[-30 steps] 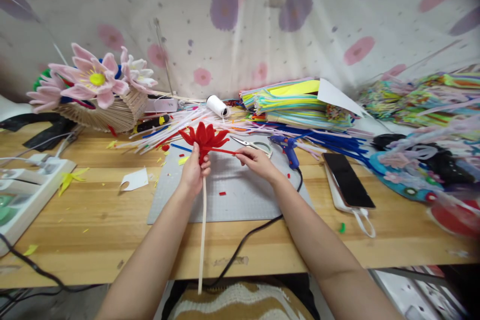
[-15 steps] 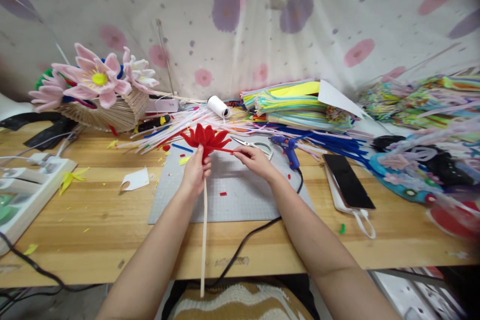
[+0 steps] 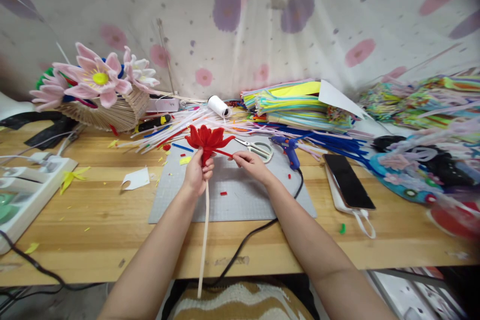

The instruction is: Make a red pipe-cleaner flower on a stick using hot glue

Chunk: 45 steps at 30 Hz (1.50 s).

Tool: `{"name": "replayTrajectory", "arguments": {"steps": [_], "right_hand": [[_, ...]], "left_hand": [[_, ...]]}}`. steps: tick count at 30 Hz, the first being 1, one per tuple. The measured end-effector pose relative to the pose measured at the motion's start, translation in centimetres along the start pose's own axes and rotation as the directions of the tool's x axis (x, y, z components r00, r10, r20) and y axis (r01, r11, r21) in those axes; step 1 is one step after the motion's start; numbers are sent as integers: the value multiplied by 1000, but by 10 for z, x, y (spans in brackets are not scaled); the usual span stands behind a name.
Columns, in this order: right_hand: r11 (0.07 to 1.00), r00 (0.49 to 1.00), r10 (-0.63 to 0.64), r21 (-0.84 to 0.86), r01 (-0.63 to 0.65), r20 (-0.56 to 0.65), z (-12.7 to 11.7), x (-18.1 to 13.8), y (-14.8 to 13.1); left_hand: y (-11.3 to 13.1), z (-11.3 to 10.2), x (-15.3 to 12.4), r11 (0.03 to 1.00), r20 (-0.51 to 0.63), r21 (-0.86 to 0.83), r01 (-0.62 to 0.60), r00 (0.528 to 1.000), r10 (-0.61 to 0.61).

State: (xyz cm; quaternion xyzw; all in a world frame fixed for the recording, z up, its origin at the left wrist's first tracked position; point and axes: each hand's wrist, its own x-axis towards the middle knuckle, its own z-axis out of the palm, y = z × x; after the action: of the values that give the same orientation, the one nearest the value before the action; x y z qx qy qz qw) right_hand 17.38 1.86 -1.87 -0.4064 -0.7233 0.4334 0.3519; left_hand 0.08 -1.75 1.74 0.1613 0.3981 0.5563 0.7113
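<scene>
My left hand (image 3: 198, 175) grips the base of a red fuzzy flower (image 3: 207, 138) on a long pale stem (image 3: 203, 240) that runs down toward my lap. A thin red pipe cleaner (image 3: 224, 152) sticks out sideways from the flower's base. The fingertips of my right hand (image 3: 250, 163) pinch that pipe cleaner's free end just right of the flower. Both hands hover over a grey cutting mat (image 3: 240, 195).
Scissors (image 3: 257, 147) and a blue glue gun (image 3: 288, 148) lie behind my right hand, its black cord (image 3: 247, 237) trailing off the table's front. A phone (image 3: 348, 181) lies right, a white power strip (image 3: 26, 185) left. Pink flowers (image 3: 95, 80), a thread spool (image 3: 218, 106) and colourful pipe-cleaner heaps (image 3: 300, 105) line the back.
My right hand has slid left along the red pipe cleaner, closer to the flower. The flower has shifted slightly right and turned in my left hand.
</scene>
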Motion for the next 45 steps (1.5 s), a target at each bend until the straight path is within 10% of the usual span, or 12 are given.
{"name": "replayTrajectory", "arguments": {"steps": [8,18,29,45], "right_hand": [[999,999,-28,-42,27,-25,-7,2,-1],[948,992,-127,-296,118,-10,8,15,-21],[928,990,-18,-371,-37,-142,-5,5,10],[999,982,-20,-45,12,-188,-5,4,12]], "left_hand": [[4,0,-4,999,91,-41,27,996,-23],[-10,5,3,991,-74,102,-92,992,100],[-13,-8,10,977,-60,38,-211,975,213],[-14,-6,12,947,-87,191,-260,956,280]]}}
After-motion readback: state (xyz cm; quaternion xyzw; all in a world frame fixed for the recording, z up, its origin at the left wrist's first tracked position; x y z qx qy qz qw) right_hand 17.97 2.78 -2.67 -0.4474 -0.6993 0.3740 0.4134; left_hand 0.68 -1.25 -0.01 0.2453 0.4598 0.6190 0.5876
